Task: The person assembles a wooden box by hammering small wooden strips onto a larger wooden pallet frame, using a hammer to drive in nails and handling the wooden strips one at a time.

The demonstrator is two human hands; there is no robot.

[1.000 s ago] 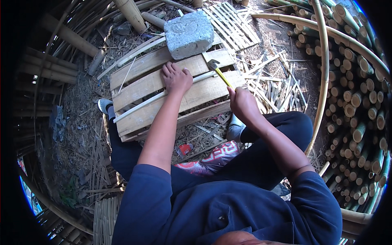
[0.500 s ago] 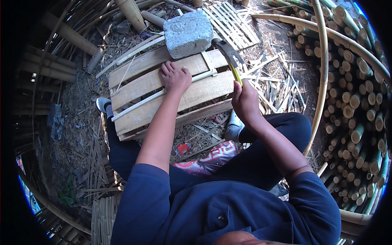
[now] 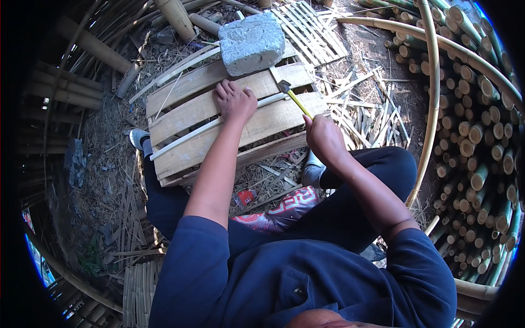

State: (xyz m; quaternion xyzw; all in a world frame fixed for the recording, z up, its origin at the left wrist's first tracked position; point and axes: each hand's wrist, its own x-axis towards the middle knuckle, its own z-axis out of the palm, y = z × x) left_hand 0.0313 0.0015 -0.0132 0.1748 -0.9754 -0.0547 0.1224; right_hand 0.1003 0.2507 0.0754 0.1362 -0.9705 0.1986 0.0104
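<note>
My right hand [image 3: 326, 136] grips the yellow handle of a hammer [image 3: 299, 103]. The hammer's dark head is down at the crossing of a long pale bamboo strip [image 3: 194, 135] and a short bamboo strip [image 3: 273, 72], on top of a slatted wooden crate [image 3: 262, 121]. On the crate's middle slats rests my left hand [image 3: 236, 104], its fingers curled and pressed down. The long strip runs under that wrist; anything inside the fingers is hidden. A rough grey stone block [image 3: 251, 45] sits on the crate's far edge, lying over the short strip's far end.
A slatted bamboo panel [image 3: 311, 33] lies beyond the crate. Bamboo offcuts [image 3: 366, 117] are scattered to the right. Stacked bamboo poles [image 3: 470, 147] fill the far right behind a bent pole [image 3: 432, 98]. A printed sack [image 3: 290, 209] lies between my legs.
My right hand has swung the hammer down and to the left, from above the crate's right end onto the strips. My left hand has stayed in place.
</note>
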